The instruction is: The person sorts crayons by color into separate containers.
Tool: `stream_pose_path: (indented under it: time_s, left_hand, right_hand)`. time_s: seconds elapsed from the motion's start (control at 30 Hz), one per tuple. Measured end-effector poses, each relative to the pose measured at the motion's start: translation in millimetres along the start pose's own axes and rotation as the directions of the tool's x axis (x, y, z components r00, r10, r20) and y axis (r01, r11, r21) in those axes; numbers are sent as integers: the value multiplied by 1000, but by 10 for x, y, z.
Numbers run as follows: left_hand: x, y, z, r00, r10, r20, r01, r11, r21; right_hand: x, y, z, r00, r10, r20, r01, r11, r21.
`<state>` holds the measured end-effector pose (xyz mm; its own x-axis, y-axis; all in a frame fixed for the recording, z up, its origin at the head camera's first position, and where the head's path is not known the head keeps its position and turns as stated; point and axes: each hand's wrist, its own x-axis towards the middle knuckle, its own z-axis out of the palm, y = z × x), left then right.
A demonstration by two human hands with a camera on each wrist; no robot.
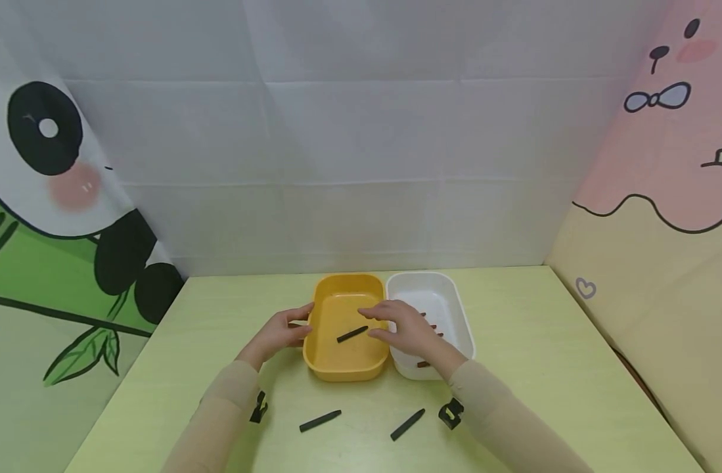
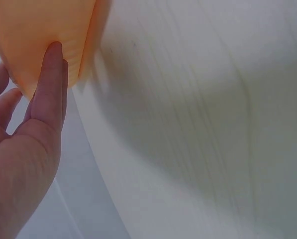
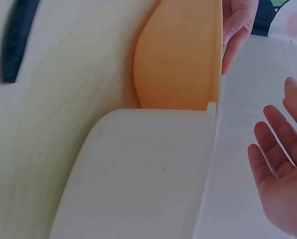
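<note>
A yellow tray (image 1: 345, 368) stands beside a white tray (image 1: 431, 289), their long sides close together. My left hand (image 1: 278, 335) rests against the yellow tray's left side; in the left wrist view its straight fingers touch the outer wall. My right hand (image 1: 405, 325) hovers over where the two trays meet, thumb and fingers apart with nothing between them. Just left of its fingertips, a black crayon (image 1: 352, 334) lies in the yellow tray. Several brown crayons (image 1: 422, 364) are in the white tray, partly hidden by my right hand.
Two more black crayons lie on the table in front of the trays: one on the left (image 1: 320, 421), one on the right (image 1: 408, 425). A pale cloth wall (image 1: 361, 217) rises behind the table, with printed cartoon figures at both sides.
</note>
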<state>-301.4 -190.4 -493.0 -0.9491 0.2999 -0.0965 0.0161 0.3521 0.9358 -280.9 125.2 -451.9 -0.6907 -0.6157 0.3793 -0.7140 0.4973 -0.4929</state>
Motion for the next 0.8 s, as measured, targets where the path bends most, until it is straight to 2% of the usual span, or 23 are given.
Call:
stream_pose_path:
  time_s: [0.3, 0.5, 0.63, 0.8]
  left_hand:
    - [-5, -9, -5, 1000, 15, 14, -15, 1000, -8]
    - [6, -7, 1, 1000, 11, 19, -11, 1000, -5]
    - [5, -9, -3, 1000, 19, 23, -19, 1000, -12]
    - [-5, -1, -7, 999, 33, 25, -32, 999, -18]
  right_hand:
    - [-336, 2, -102, 991, -106, -80, 107, 994, 9]
    - [-547, 53, -113, 974, -184, -133, 183, 983, -17]
    - [-689, 85, -107, 962, -232, -142, 226, 973, -56]
    - [-877, 74, -97, 970, -217, -113, 212, 975, -61]
